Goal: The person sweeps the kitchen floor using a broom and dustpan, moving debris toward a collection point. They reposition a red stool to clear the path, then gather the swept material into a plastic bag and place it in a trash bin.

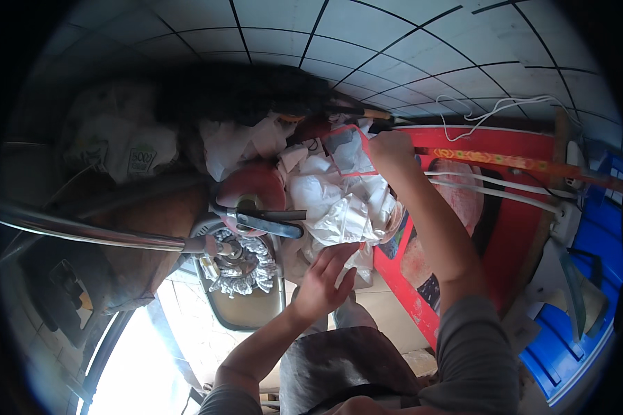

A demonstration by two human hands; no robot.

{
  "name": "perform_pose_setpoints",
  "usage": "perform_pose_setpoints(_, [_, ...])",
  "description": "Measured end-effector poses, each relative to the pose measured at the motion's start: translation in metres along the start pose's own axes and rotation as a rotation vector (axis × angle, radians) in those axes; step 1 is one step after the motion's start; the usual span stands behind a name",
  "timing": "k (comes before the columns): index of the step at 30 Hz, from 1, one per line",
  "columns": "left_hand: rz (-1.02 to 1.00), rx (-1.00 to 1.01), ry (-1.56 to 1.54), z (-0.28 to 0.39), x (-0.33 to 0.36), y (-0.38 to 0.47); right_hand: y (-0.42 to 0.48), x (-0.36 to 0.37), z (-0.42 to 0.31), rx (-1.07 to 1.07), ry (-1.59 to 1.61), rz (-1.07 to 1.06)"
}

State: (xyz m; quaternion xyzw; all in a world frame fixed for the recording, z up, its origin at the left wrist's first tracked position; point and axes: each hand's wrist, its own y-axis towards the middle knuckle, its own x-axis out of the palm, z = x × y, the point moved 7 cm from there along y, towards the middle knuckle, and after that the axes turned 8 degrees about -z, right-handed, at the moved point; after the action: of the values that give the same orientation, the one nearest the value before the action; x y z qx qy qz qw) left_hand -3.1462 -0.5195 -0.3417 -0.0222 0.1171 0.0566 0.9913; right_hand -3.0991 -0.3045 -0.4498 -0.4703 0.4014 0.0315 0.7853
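My right hand is closed at the edge of a red-edged, translucent plastic piece, above a heap of white plastic bags. The exact grip is hidden behind the back of that hand. An orange patterned stick runs rightward from beside the wrist; whether it is held cannot be told. Over the near side of the heap, my left hand has its fingers apart and holds nothing. Its fingertips are close to the bags, and contact is unclear.
Left of the bags stands a red fire extinguisher with black levers. A spin mop sits in a bucket, its metal pole reaching left. To the right are a red printed panel, white cables and a blue plastic container.
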Motion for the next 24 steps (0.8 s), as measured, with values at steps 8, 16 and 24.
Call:
perform_pose_setpoints(8, [-0.076,-0.147,-0.411,-0.009,0.035,0.003,-0.142,-0.133,-0.031,-0.159,0.132,0.533])
perform_pose_setpoints(16, [0.212,-0.255,-0.458,0.017,-0.017,-0.002,-0.248,-0.202,-0.13,-0.589,0.338,0.88])
perform_pose_setpoints(24, [0.504,0.199,-0.383,0.119,-0.074,0.001,-0.307,-0.216,-0.187,-0.921,0.41,0.876])
